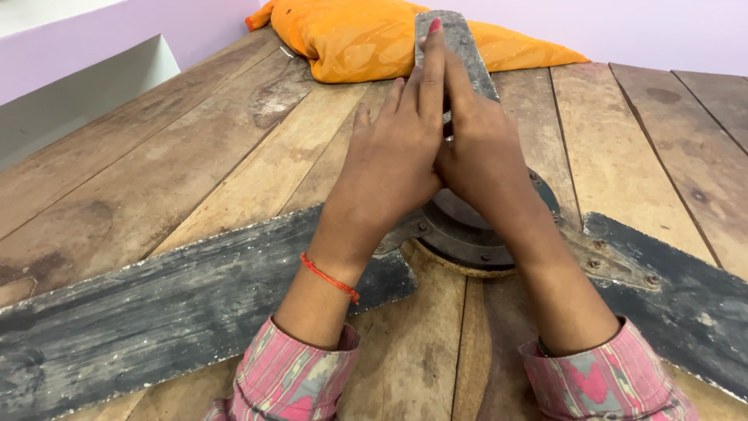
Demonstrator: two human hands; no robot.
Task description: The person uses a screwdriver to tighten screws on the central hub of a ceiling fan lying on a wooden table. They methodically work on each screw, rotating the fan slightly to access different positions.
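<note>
left blade (156,312) nearest, dusty | hands (436,148) on far blade (460,47) | points away

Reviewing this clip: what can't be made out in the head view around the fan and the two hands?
- Fan hub: its middle is covered by the left hand and right hand.
- Far blade: its near length lies under both hands.
- Left blade and right blade: tips cut off by the picture's edges.
- Orange cloth: top cut off.
</note>
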